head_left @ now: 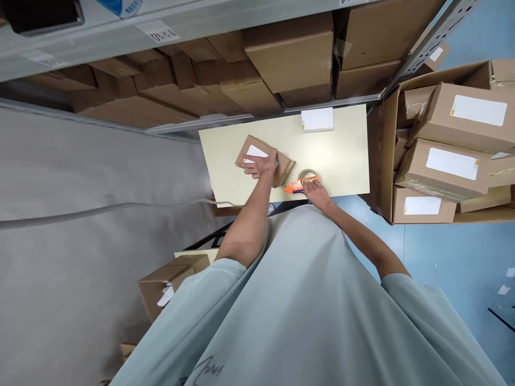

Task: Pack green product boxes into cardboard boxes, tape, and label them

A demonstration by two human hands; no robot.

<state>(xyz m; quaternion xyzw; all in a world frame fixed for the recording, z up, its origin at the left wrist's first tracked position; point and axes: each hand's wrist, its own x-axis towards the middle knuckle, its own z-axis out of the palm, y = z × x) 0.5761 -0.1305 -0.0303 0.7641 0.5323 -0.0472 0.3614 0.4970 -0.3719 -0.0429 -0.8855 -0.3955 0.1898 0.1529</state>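
A small brown cardboard box [285, 167] with a white label [254, 152] lies at a slant on the pale worktable. My left hand [257, 163] rests over the box with its fingers stretched out across the label; part of the box is hidden beneath it. To the right, my right hand [317, 193] has its fingers closed at the end of an orange box cutter [293, 185] with white markings. Just behind that hand lies a roll of tape [308, 173], partly covered by the cutter. Something thin and dark blue shows along the cutter's near side.
A stack of white labels [317, 119] sits at the worktable's [346, 155] back edge. A metal shelf [225, 27] packed with cartons [289, 53] stands behind. To the right, a large open carton [387, 161] holds several labelled boxes. A grey hose [120, 207] runs in from the left.
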